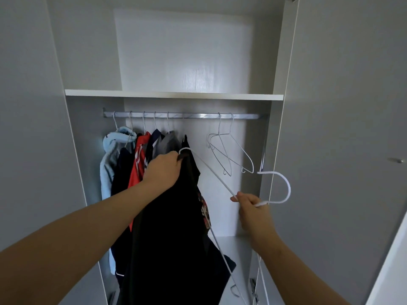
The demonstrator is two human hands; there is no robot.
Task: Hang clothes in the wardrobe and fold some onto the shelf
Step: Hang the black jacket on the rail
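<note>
The left hand [163, 168] is gripping the top edge of a black garment with a red-and-white print [171, 238], fingers curled tightly round the cloth together with one end of a white wire clothes hanger [289, 188]. The right hand [251, 208], lying at 4 o'clock from the left, is pinching that hanger narrowly between thumb and fingers at the neck, just below its hook, which is curving out towards 2 o'clock. The hanger's arm is running slantwise between the two hands, and the garment is hanging down from the left hand towards 6 o'clock, in front of the open white wardrobe [74, 150].

At 12 o'clock from the hands a silver metal rail [198, 115] is spanning the wardrobe beneath a white shelf [176, 95]. Along the rail's 9 o'clock end, a light blue fleece top [110, 155], a red garment [137, 164], a grey garment [169, 142] and dark pieces are hanging close together. Towards its 3 o'clock end, two bare grey wire hangers [229, 150] are hanging side by side, well apart from the clothes.
</note>
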